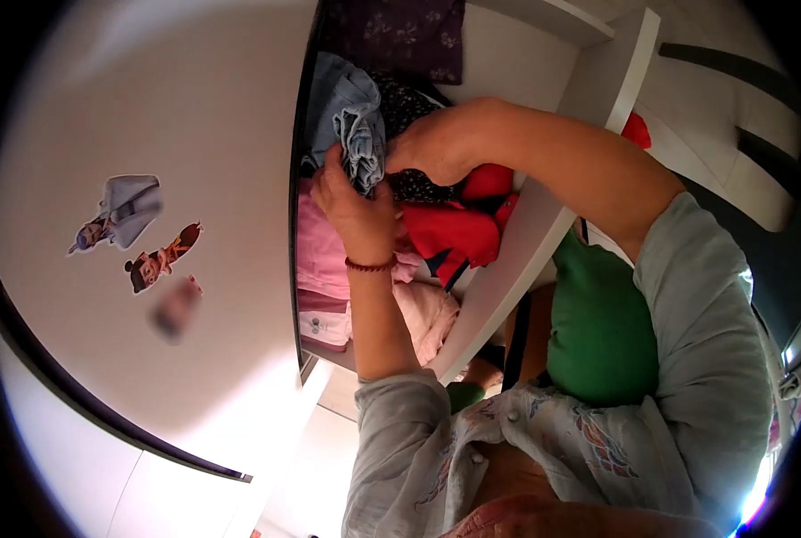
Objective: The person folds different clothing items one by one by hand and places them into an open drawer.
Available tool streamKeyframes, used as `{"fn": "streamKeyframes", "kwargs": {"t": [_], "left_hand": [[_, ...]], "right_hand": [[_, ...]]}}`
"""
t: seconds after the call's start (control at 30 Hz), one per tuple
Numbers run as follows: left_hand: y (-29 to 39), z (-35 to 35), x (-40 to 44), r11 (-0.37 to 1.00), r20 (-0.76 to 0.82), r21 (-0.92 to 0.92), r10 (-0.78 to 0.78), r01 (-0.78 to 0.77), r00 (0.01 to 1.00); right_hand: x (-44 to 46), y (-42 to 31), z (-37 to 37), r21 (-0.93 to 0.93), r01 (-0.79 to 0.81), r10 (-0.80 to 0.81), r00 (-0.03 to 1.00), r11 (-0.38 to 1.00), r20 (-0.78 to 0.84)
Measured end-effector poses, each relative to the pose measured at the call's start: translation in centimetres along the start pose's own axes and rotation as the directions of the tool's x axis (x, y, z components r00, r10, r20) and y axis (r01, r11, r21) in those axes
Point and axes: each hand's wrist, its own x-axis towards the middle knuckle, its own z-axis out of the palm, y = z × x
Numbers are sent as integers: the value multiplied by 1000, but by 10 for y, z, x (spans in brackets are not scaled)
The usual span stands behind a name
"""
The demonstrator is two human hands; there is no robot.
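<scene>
Inside a cabinet compartment, a bundle of folded blue denim [361, 134] is between my two hands. My left hand [357, 204], with a beaded bracelet on the wrist, grips the near edge of the denim with its fingers and thumb. My right hand [432, 151] is against the right side of the bundle, its fingertips hidden behind the cloth. Black patterned fabric [406, 100] lies behind and beneath my right hand. Red clothing [454, 235] sits just below it, and pink clothing [321, 247] is stacked left of my left wrist.
A white door with cartoon stickers [156, 260] fills the left side. The compartment's white edge board [508, 280] runs diagonally beside my right arm. Dark purple floral cloth [396, 34] is at the top. A green cushion-like object [602, 318] lies between my arms.
</scene>
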Motion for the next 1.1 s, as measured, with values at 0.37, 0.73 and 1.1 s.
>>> {"fn": "streamKeyframes", "kwargs": {"t": [0.37, 0.73, 1.1], "left_hand": [[6, -52, -35, 993, -111, -61, -104, 98, 988], [68, -189, -97, 906, -214, -369, -300, 207, 930], [66, -274, -105, 977, -325, -205, -130, 64, 937]], "right_hand": [[1, 5, -9, 66, -78, 82, 996, 995, -46], [-7, -14, -14, -18, -202, 138, 726, 979, -673], [-25, -28, -29, 503, 268, -137, 950, 822, -282]]}}
